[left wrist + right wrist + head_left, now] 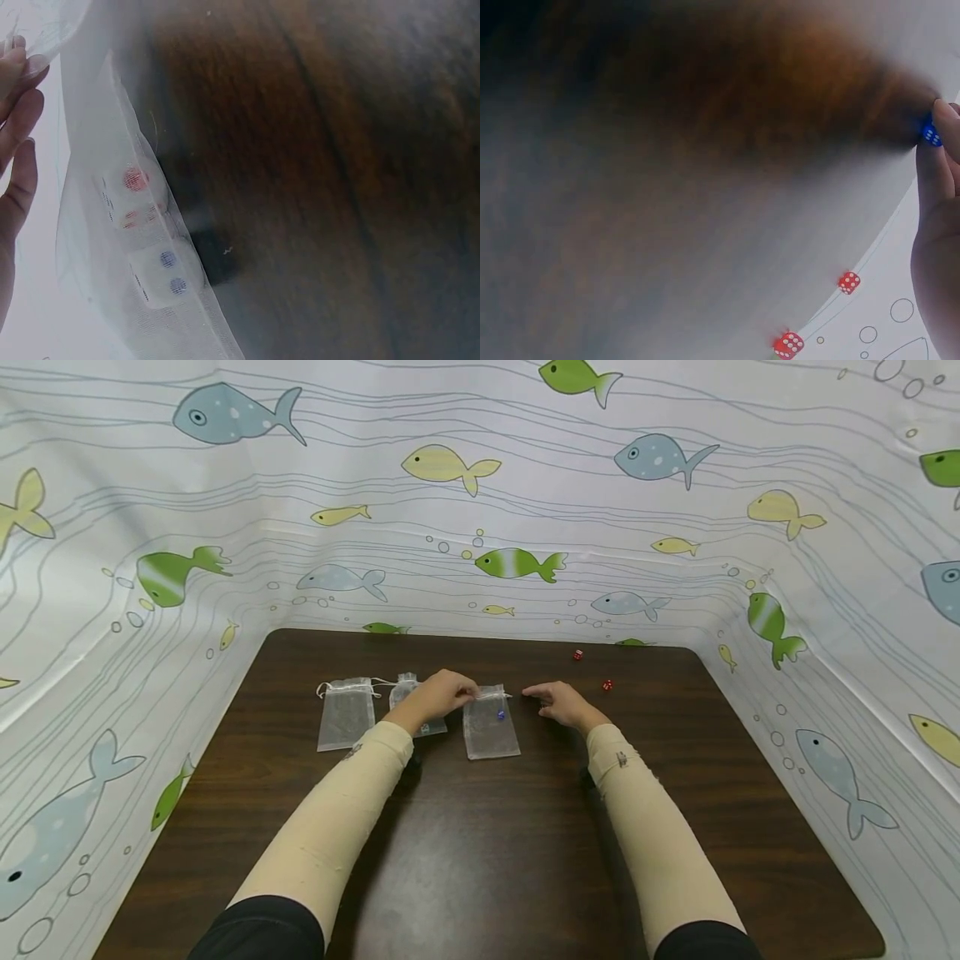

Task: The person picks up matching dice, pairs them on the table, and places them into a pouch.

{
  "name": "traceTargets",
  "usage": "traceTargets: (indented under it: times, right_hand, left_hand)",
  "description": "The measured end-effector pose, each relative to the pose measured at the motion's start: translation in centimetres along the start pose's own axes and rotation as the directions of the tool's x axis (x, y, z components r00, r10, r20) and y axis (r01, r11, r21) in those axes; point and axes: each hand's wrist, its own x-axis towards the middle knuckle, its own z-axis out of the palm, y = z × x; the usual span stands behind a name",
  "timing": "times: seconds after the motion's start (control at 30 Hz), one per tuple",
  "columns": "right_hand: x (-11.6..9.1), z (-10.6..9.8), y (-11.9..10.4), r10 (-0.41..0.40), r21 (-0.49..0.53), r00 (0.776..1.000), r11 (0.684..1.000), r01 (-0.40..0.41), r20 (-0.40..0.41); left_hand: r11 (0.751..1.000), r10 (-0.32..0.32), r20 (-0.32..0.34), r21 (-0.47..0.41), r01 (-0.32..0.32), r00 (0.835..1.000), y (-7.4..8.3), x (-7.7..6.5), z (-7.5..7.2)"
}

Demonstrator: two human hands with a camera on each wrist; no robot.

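My left hand [444, 693] pinches the top edge of a sheer white drawstring bag [491, 739]; in the left wrist view its fingers [22, 127] hold the thin mesh. A blue die [501, 715] shows through this bag near its mouth. Just to the right, above the table, is my right hand [561, 703]. Between its thumb and fingertips it holds another blue die [931, 133], seen in the right wrist view. Beneath my left wrist lies a second sheer bag [437, 727], partly hidden, with white dice [161, 274] inside, marked with red and blue dots.
A third sheer bag [347, 727] lies flat at the left, its white cord looped at the top. Two red dice, one nearer [607, 685] and one farther back [578, 655], sit on the dark wooden table [487, 860]. A fish-patterned curtain [525, 510] surrounds the table's back and sides.
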Motion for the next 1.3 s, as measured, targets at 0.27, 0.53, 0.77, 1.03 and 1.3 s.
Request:
traceTargets:
  times: [0.27, 0.53, 0.77, 1.03, 1.3]
  right_hand:
    - [0.1, 0.0, -0.2, -0.004, -0.016, 1.000, 1.000, 0.004, -0.015]
    - [-0.1, 0.1, -0.6, 0.000, -0.004, 1.000, 1.000, -0.001, -0.026]
    - [-0.2, 0.1, -0.8, 0.017, 0.006, 0.999, 1.000, -0.017, -0.029]
    - [0.5, -0.2, -1.5, -0.084, -0.025, 0.993, 0.996, 0.082, -0.085]
    - [1.7, -1.5, -5.4, -0.187, 0.033, 0.960, 0.980, 0.197, -0.208]
  left_hand:
    - [1.000, -0.021, 0.021, 0.015, 0.020, 1.000, 0.1, 0.2, 0.0]
    - [1.000, -0.014, 0.017, 0.027, 0.013, 1.000, 0.1, 0.2, 0.1]
    - [0.999, -0.006, 0.023, 0.031, 0.006, 1.000, 0.4, 0.3, 0.0]
    - [1.000, 0.002, 0.016, 0.025, -0.003, 1.000, 0.5, 0.4, 0.1]
    - [1.000, 0.017, 0.008, 0.018, -0.017, 1.000, 0.5, 0.3, 0.2]
